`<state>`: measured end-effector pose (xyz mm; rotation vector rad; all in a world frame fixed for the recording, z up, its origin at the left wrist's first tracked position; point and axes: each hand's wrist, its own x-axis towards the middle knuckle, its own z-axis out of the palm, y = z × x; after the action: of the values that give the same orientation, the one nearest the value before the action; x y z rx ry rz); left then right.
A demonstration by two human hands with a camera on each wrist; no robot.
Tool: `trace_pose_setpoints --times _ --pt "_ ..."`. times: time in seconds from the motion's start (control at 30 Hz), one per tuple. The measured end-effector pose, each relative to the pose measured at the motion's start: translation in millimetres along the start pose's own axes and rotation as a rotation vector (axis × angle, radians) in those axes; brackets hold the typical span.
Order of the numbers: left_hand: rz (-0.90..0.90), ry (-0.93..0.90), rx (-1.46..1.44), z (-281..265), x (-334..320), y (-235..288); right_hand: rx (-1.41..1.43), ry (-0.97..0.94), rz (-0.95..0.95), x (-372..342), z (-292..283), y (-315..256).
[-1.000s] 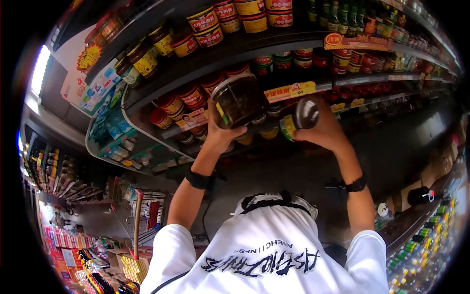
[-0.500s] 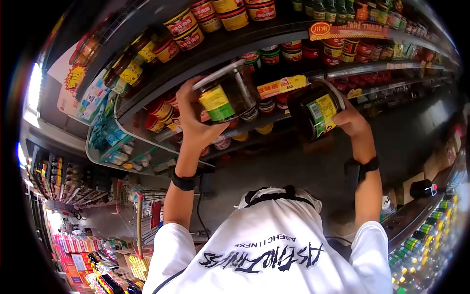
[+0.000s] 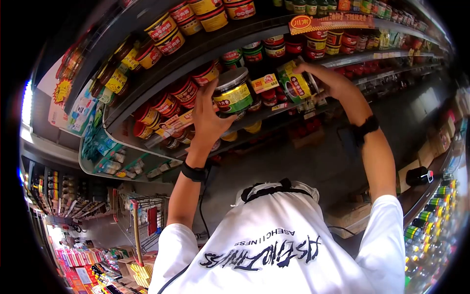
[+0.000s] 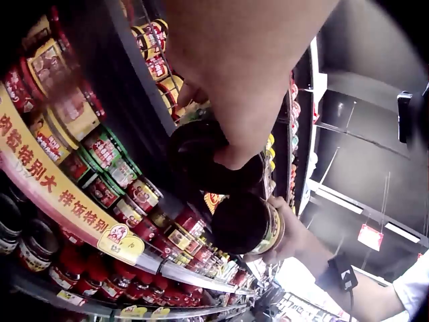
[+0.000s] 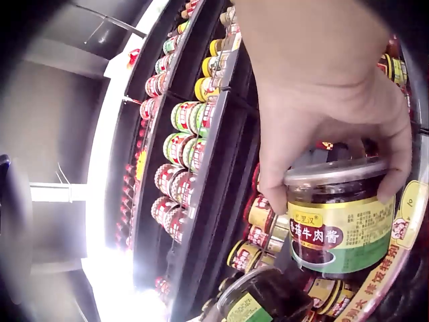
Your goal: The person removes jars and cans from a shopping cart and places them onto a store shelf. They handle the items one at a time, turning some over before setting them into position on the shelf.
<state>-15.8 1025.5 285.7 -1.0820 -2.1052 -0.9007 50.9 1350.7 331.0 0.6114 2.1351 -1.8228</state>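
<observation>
In the head view, my left hand (image 3: 208,117) grips a wide jar of dark sauce (image 3: 232,98) with a yellow and green label, fingers along its left side and thumb below. That jar is upright, at the front of the middle shelf. On the right, my right hand (image 3: 328,81) holds a matching jar (image 3: 297,84), tilted, against the shelf front. The right wrist view shows the right hand's thumb and fingers spanning this jar (image 5: 342,231) just below its clear lid. Seen from the left wrist, both dark jar bottoms show side by side.
Shelves ahead hold rows of red and yellow tins and jars (image 3: 183,93). A yellow price strip (image 4: 60,181) runs along a shelf edge. Behind on the left stands a shopping cart (image 3: 147,215). Bottles (image 3: 431,215) line a shelf at the right.
Both jars have turned so their labels face the camera. The left jar has come upright over the shelf; the right hand has moved up and inward to the shelf with its jar.
</observation>
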Motion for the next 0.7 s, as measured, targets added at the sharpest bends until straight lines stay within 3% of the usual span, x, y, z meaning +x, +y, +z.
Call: trace_pose_setpoints --times 0.13,0.2,0.27,0.33,0.5,0.6,0.7 --pt "0.013 0.007 0.070 4 -15 -10 -0.101 -0.014 -0.116 26 -7 11" --pt "-0.003 0.019 0.099 3 -24 -15 -0.138 -0.124 -0.205 61 -21 28" --pt "-0.006 0.013 0.125 2 -29 -22 -0.101 0.050 0.005 53 -4 4" --pt "0.007 -0.007 0.145 -1 -32 -35 -0.291 0.117 -0.106 51 9 -5" --pt "0.018 -0.033 0.163 4 -53 -46 -0.792 0.248 -0.367 150 -1 44" --pt "-0.037 -0.077 0.172 11 -75 -47 -1.207 -0.013 -0.454 147 11 43" --pt "-0.038 -0.105 0.186 14 -89 -38 -1.117 0.109 -0.537 107 24 65"
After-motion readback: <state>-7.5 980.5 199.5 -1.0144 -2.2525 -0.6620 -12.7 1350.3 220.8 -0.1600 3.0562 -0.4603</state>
